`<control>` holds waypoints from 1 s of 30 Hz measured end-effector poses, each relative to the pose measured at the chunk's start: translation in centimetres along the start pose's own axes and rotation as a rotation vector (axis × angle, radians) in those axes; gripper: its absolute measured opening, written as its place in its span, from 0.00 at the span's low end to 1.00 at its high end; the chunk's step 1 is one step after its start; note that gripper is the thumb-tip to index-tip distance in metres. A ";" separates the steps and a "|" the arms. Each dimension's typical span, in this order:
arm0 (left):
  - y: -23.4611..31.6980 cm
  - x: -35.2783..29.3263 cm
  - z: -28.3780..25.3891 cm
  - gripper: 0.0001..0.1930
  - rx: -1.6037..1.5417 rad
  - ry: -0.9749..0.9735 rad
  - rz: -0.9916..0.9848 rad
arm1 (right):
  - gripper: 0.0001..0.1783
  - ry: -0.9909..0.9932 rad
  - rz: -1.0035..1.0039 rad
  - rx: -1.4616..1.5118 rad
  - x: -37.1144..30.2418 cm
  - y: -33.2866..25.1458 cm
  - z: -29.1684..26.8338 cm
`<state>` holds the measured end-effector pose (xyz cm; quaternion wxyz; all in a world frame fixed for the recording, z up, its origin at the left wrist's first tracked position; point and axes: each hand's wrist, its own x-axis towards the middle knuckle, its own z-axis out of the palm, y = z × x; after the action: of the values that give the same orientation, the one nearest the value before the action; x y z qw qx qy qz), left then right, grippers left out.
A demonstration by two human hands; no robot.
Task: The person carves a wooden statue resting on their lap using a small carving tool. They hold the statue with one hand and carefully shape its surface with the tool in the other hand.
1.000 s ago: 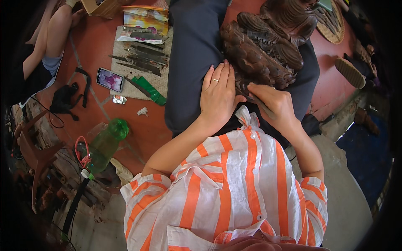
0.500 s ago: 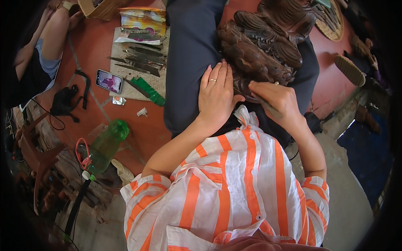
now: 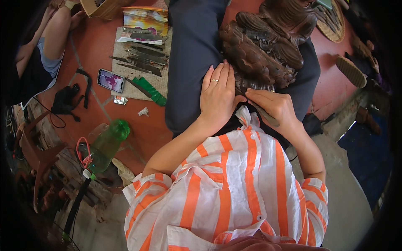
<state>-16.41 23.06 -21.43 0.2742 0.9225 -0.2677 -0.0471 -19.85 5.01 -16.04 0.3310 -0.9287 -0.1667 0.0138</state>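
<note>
Carving (image 3: pixel 261 50) first: I see a big dark brown wooden piece cut with overlapping, feather-like scales, lying across a lap in dark blue trousers (image 3: pixel 192 54) at the top of my view. My left hand (image 3: pixel 217 94) lies flat and open against the near edge of that carving, fingers stretched out side by side, a ring on one of them; it grips nothing. My right hand (image 3: pixel 274 106) is closed around a thin dark tool (image 3: pixel 266 115), which slants down toward the wrist, and the fingertips sit just at the carving's lower rim. Both forearms come out of an orange and white striped shirt (image 3: pixel 234 184).

On the red floor (image 3: pixel 142 129) to the left, I make out a grey mat (image 3: pixel 134 62) carrying a row of slim metal chisels (image 3: pixel 140 60). A green plastic bottle (image 3: pixel 104 144) lies on its side nearer to me. A phone (image 3: pixel 111 80) with a lit screen rests at the mat's left edge. Another person's arm (image 3: pixel 52 33) shows at the top left corner.
</note>
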 end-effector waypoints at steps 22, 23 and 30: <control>-0.1 -0.1 0.2 0.43 -0.007 0.029 -0.004 | 0.14 -0.075 0.039 0.019 0.5 0.2 -0.9; 0.0 -0.2 0.2 0.43 -0.012 0.023 -0.004 | 0.14 -0.031 0.040 -0.005 0.7 0.6 -0.6; -0.1 -0.1 0.1 0.42 -0.018 0.015 -0.010 | 0.14 -0.067 0.034 0.050 0.2 -0.4 -0.9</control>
<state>-16.45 23.12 -21.54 0.2843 0.9216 -0.2606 -0.0441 -19.61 4.81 -15.10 0.3483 -0.9218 -0.1612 0.0546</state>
